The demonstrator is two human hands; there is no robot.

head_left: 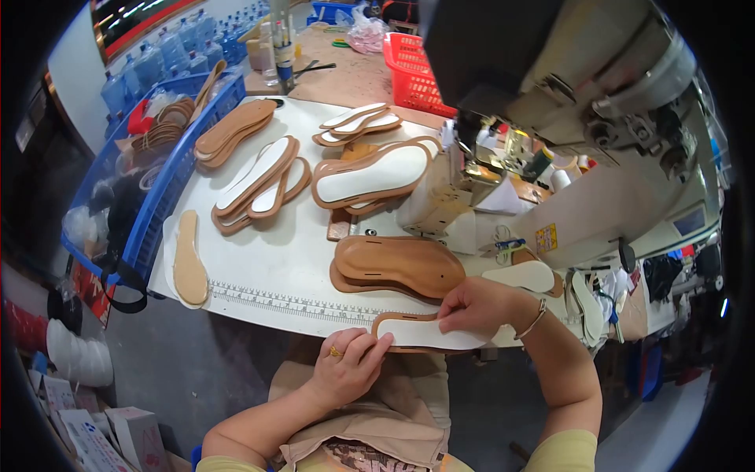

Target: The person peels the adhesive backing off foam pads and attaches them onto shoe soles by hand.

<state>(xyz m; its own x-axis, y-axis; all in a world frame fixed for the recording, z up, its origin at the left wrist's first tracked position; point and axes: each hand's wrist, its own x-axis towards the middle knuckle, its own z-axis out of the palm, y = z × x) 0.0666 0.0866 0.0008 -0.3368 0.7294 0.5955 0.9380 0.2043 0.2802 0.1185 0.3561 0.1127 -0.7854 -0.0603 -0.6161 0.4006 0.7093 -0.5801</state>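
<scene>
A brown insole with a white top layer (429, 333) lies at the table's front edge, between both hands. My left hand (348, 362), with a ring on it, has its fingers closed at the insole's left end. My right hand (476, 307) pinches the white layer near the upper right edge, a bracelet on its wrist. Just above, a stack of brown insoles (397, 263) rests on the table. Further back are white-topped insoles (373, 175) in a pile, with another such pile (259, 177) to the left.
A sewing machine (582, 212) stands at the right. On the left is a blue basket (157, 185) with scraps. A red basket (413, 75) sits behind. A ruler strip (275, 300) runs along the white table (252, 267). One beige insole (189, 259) lies at the left edge.
</scene>
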